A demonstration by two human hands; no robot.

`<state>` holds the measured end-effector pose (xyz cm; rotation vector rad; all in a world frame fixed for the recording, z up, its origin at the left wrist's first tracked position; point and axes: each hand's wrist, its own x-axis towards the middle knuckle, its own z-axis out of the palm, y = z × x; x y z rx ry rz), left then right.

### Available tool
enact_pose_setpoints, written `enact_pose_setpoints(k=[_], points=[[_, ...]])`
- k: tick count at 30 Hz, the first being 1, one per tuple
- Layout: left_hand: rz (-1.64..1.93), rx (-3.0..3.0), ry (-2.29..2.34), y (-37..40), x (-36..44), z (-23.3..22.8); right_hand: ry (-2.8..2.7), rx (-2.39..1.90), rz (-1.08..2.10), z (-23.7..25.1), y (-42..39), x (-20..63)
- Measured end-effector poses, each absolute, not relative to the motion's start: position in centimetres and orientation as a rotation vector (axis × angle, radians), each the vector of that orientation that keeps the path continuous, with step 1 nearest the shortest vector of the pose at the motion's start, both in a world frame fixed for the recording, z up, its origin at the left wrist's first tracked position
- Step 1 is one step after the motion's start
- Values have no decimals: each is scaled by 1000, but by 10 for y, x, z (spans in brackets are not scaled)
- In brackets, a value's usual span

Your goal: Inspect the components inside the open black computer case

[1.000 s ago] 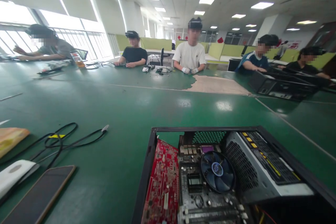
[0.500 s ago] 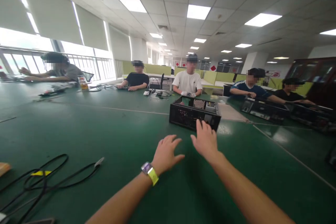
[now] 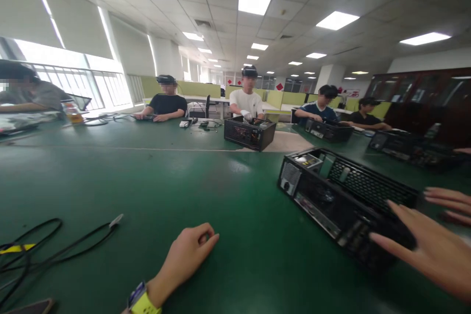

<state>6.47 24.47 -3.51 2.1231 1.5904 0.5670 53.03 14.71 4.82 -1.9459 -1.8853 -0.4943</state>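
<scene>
A black open computer case (image 3: 346, 196) lies on the green table (image 3: 154, 191) to my right, its mesh side facing up. My right hand (image 3: 427, 250) is spread flat, with its fingertips at the case's near end and nothing held. My left hand (image 3: 186, 255) rests on the table in a loose fist, empty, well left of the case. A watch with a yellow-green strap (image 3: 142, 302) is on that wrist. Fingers of another hand (image 3: 447, 201) come in from the right edge beside the case.
A second black case (image 3: 250, 133) stands across the table in front of a person in a white shirt (image 3: 246, 103). More cases (image 3: 327, 130) and seated people line the far right. Black cables (image 3: 55, 245) lie at the left.
The case my hands were pushing now sits far across by the person in white. My right hand has swung right onto another case, and my left hand has pulled back and curled.
</scene>
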Motion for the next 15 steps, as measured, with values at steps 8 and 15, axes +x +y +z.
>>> enact_pose_setpoints(k=[8,15], points=[[678,2318,1383,233,83,11,-1924,-2292,-217,34,175,502],[719,2779,1061,243,127,62,-2195,-1632,-798,18,125,459]])
